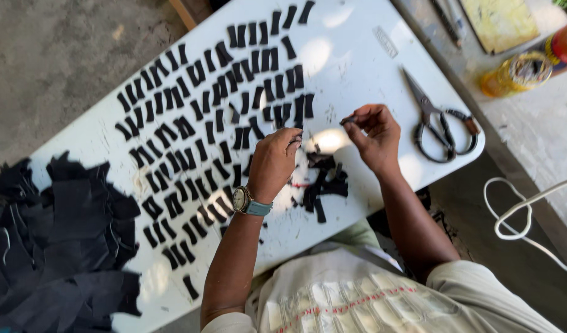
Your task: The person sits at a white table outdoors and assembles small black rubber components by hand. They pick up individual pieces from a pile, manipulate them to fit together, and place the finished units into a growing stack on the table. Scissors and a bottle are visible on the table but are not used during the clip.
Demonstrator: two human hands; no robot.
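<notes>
Person seen from above: 2 bare forearms, 2 bare hands, no gloves. Left hand [272, 161] and right hand [375, 137] carry no rings that can be made out.

Left wrist bears 1 watch [241, 199]: round pale dial, metal-coloured case, light blue-green strap [258, 208].

Upper body wears a pale cream shirt [382, 296] with short sleeves ending above the elbows. Fabric shows faint vertical ribbing or folds across the chest. 1 thin line of red stitching or print [351, 303] crosses the front at a slant. A greenish garment edge [357, 234] shows above the shirt.
</notes>
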